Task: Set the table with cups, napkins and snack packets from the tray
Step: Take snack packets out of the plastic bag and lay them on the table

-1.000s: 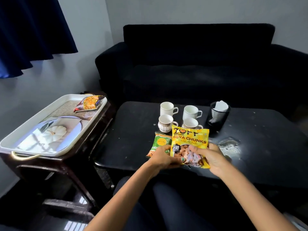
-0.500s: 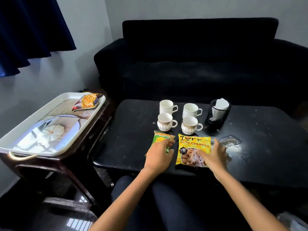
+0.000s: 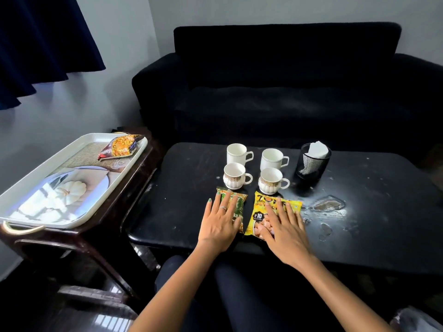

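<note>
Head camera looks down on a black table (image 3: 359, 212), scuffed and stained, which serves as the landmark for everything else. Near its front edge lie two snack packets side by side, close but not overlapping. On the green packet (image 3: 236, 207) rests the left hand (image 3: 221, 222), palm down with fingers straight and slightly spread, a ring on one finger. On the yellow packet (image 3: 261, 215), printed with dark lettering, a "10" price mark and a picture of brown chunks, rests the right hand (image 3: 284, 226), also flat with fingers spread; neither hand curls round anything. Just behind the packets on the table stand four white cups in a square: two rounded ones with gold bands (image 3: 235, 176) (image 3: 271, 180) in front, two plain straight ones (image 3: 237, 153) (image 3: 272, 159) behind, all upright with handles to the right. Right of the cups stands a black mesh holder (image 3: 312, 164) with white napkins (image 3: 317, 149) sticking out. Left of the table, on a dark wooden stand (image 3: 100, 236), sits a white tray (image 3: 28, 173) with a printed picture on its floor, and an orange packet (image 3: 121, 147) lies at its far end. Behind the table is a black sofa (image 3: 287, 87).
</note>
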